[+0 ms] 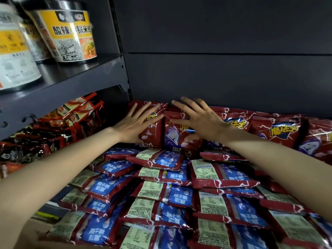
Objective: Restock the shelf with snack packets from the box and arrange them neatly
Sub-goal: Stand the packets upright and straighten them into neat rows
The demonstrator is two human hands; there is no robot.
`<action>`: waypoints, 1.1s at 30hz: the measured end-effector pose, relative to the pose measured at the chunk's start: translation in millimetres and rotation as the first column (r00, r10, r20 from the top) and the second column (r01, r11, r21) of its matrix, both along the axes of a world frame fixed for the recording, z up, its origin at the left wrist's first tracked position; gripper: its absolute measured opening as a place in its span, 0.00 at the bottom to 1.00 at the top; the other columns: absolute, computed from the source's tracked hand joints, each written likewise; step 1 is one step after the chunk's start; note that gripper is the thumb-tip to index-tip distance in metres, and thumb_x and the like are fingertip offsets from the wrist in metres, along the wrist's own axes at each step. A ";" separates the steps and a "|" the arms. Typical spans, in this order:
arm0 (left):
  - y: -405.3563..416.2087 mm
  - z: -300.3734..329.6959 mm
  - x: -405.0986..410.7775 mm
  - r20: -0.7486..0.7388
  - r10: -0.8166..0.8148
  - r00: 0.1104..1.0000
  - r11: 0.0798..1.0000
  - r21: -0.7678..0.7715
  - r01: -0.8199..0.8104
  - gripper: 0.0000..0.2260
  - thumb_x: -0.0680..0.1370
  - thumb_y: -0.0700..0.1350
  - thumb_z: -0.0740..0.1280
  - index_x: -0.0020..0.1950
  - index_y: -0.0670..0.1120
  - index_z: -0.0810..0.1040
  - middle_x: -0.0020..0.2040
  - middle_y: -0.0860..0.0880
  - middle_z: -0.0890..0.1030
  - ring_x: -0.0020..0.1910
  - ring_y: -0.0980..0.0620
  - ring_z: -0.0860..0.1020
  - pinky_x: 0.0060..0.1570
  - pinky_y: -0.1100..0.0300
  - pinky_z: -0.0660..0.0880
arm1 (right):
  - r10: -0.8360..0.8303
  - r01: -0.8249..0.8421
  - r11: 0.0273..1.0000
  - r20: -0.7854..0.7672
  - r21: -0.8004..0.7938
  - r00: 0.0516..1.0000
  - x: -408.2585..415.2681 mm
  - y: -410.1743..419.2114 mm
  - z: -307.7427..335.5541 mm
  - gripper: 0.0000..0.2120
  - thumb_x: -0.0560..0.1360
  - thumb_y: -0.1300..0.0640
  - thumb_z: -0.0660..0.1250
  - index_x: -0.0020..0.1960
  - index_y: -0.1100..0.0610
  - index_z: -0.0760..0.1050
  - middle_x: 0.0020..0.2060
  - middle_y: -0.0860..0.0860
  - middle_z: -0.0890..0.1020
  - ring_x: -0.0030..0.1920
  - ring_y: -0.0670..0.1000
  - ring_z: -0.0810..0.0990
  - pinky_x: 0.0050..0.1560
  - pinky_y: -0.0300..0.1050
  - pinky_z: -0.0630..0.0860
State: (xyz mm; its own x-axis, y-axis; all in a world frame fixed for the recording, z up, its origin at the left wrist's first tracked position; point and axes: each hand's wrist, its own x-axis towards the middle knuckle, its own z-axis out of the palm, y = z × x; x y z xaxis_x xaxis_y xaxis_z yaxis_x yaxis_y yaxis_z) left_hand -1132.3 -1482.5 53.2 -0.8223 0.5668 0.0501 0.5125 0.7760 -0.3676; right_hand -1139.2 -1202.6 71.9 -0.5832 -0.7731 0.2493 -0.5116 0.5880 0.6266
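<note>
Against the dark back panel [224,72] of the shelf, a row of red snack packets [280,132] stands upright. Left hand [134,123], fingers spread flat, presses on the leftmost upright packet [152,133]. Right hand [199,117], also spread, rests on the next packet [177,139]. Below both forearms, more packets [158,194] lie flat, backs up, in overlapping rows. Their lower edge is cut off; no box can be made out. Noodle cups [70,33] occupy the upper left shelf.
</note>
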 end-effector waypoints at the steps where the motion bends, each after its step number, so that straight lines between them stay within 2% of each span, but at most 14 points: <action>1: 1.0 3.3 3.3 0.010 -0.009 1.000 0.998 0.065 0.009 0.48 0.72 0.52 0.72 0.75 0.59 0.36 0.76 0.52 0.33 0.74 0.48 0.31 0.72 0.41 0.38 | 0.002 -0.001 1.000 0.039 -0.023 0.999 -0.4 0.8 1.1 0.34 0.70 0.29 0.55 0.73 0.39 0.60 0.77 0.57 0.53 0.75 0.62 0.55 0.70 0.63 0.59; 5: 14.8 19.2 22.9 -0.048 -0.037 0.998 0.913 0.405 0.054 0.25 0.74 0.42 0.68 0.70 0.56 0.68 0.77 0.52 0.56 0.76 0.50 0.48 0.73 0.43 0.51 | 0.053 -0.032 0.994 0.210 -0.103 0.976 10.2 2.3 8.3 0.28 0.76 0.34 0.46 0.70 0.42 0.68 0.76 0.56 0.57 0.75 0.61 0.53 0.73 0.63 0.53; 7: 33.5 29.7 34.3 -0.126 -0.051 0.991 0.849 0.517 0.110 0.16 0.75 0.41 0.68 0.61 0.52 0.77 0.72 0.51 0.66 0.73 0.50 0.59 0.70 0.44 0.60 | 0.128 -0.083 0.981 0.258 -0.178 0.958 22.4 8.3 18.8 0.24 0.78 0.38 0.49 0.69 0.44 0.70 0.75 0.54 0.60 0.75 0.59 0.55 0.73 0.60 0.52; 8: 46.4 35.6 41.4 -0.149 -0.070 0.986 0.825 0.547 0.141 0.13 0.75 0.43 0.68 0.59 0.51 0.78 0.68 0.52 0.70 0.69 0.50 0.64 0.67 0.46 0.64 | 0.158 -0.093 0.968 0.280 -0.231 0.947 31.7 14.8 26.7 0.22 0.78 0.41 0.52 0.67 0.45 0.72 0.73 0.54 0.65 0.74 0.58 0.60 0.72 0.59 0.57; 11: 90.9 55.8 69.4 -0.062 -0.144 0.988 0.798 0.584 0.153 0.09 0.75 0.52 0.67 0.55 0.54 0.78 0.57 0.58 0.76 0.57 0.55 0.74 0.56 0.52 0.73 | 0.121 0.045 0.920 0.391 -0.390 0.913 67.0 52.8 49.2 0.15 0.79 0.48 0.58 0.63 0.47 0.75 0.59 0.50 0.80 0.58 0.53 0.78 0.59 0.52 0.74; 13: 118.8 62.5 86.2 0.042 -0.206 0.978 0.825 0.544 0.151 0.11 0.74 0.59 0.64 0.53 0.57 0.77 0.52 0.63 0.77 0.54 0.59 0.74 0.54 0.55 0.74 | 0.034 0.159 0.903 0.435 -0.400 0.900 89.6 89.6 57.5 0.13 0.79 0.48 0.59 0.61 0.43 0.75 0.53 0.48 0.83 0.51 0.52 0.81 0.53 0.48 0.77; 16: 156.7 62.0 95.9 0.107 -0.287 0.952 0.858 0.471 0.206 0.15 0.73 0.64 0.62 0.55 0.58 0.74 0.56 0.63 0.76 0.57 0.61 0.72 0.58 0.56 0.72 | 0.024 0.238 0.875 0.528 -0.422 0.849 118.4 142.6 60.0 0.12 0.76 0.47 0.60 0.56 0.44 0.79 0.47 0.44 0.84 0.46 0.46 0.82 0.49 0.46 0.78; 18: 176.2 57.4 88.3 0.217 -0.279 0.936 0.884 0.438 0.162 0.17 0.73 0.64 0.63 0.59 0.59 0.72 0.60 0.61 0.74 0.60 0.60 0.69 0.59 0.57 0.70 | -0.015 0.286 0.893 0.611 -0.348 0.792 125.6 174.5 55.7 0.14 0.76 0.43 0.62 0.58 0.44 0.77 0.49 0.41 0.82 0.47 0.41 0.80 0.50 0.43 0.78; 20: 192.8 50.7 77.3 0.315 -0.259 0.913 0.918 0.375 0.131 0.20 0.73 0.63 0.65 0.62 0.58 0.69 0.62 0.60 0.72 0.60 0.58 0.69 0.59 0.56 0.70 | -0.105 0.341 0.914 0.686 -0.218 0.720 130.2 199.0 49.4 0.19 0.75 0.41 0.63 0.65 0.43 0.72 0.58 0.40 0.78 0.54 0.40 0.76 0.54 0.37 0.73; 23: 208.3 40.6 63.6 0.365 -0.227 0.903 0.957 0.255 0.137 0.21 0.72 0.61 0.67 0.63 0.58 0.69 0.60 0.57 0.75 0.57 0.56 0.73 0.55 0.53 0.73 | -0.161 0.383 0.917 0.775 -0.111 0.611 136.1 214.8 41.7 0.26 0.75 0.44 0.66 0.71 0.42 0.63 0.68 0.38 0.69 0.62 0.37 0.68 0.53 0.24 0.63; 25: 210.5 34.9 58.5 0.415 -0.207 0.886 0.966 0.231 0.117 0.20 0.74 0.59 0.67 0.63 0.59 0.69 0.60 0.56 0.76 0.55 0.55 0.75 0.53 0.52 0.75 | -0.155 0.378 0.921 0.795 -0.099 0.586 137.1 212.9 37.9 0.27 0.77 0.48 0.65 0.73 0.42 0.59 0.69 0.39 0.68 0.63 0.38 0.68 0.54 0.27 0.62; 27: 212.0 30.1 57.7 0.415 -0.220 0.883 0.962 0.242 0.127 0.18 0.77 0.58 0.64 0.66 0.59 0.68 0.61 0.54 0.77 0.54 0.53 0.77 0.53 0.51 0.75 | -0.145 0.369 0.924 0.795 -0.105 0.589 135.5 206.2 33.2 0.26 0.79 0.54 0.62 0.74 0.43 0.59 0.56 0.42 0.79 0.48 0.39 0.76 0.46 0.33 0.69; 29: 212.9 26.0 56.7 0.365 -0.212 0.907 0.956 0.271 0.114 0.20 0.79 0.57 0.59 0.70 0.54 0.68 0.63 0.51 0.77 0.54 0.51 0.78 0.55 0.52 0.74 | -0.160 0.343 0.935 0.750 -0.095 0.642 132.2 198.2 26.2 0.24 0.80 0.58 0.58 0.74 0.47 0.59 0.34 0.45 0.75 0.30 0.43 0.70 0.32 0.38 0.67; 33: 213.2 29.5 53.5 0.377 -0.193 0.906 0.949 0.306 0.075 0.24 0.79 0.58 0.54 0.72 0.50 0.66 0.61 0.47 0.79 0.53 0.47 0.80 0.57 0.53 0.74 | -0.157 0.331 0.932 0.654 -0.151 0.740 124.9 199.6 25.0 0.22 0.81 0.57 0.55 0.74 0.52 0.59 0.29 0.46 0.68 0.28 0.42 0.66 0.33 0.41 0.62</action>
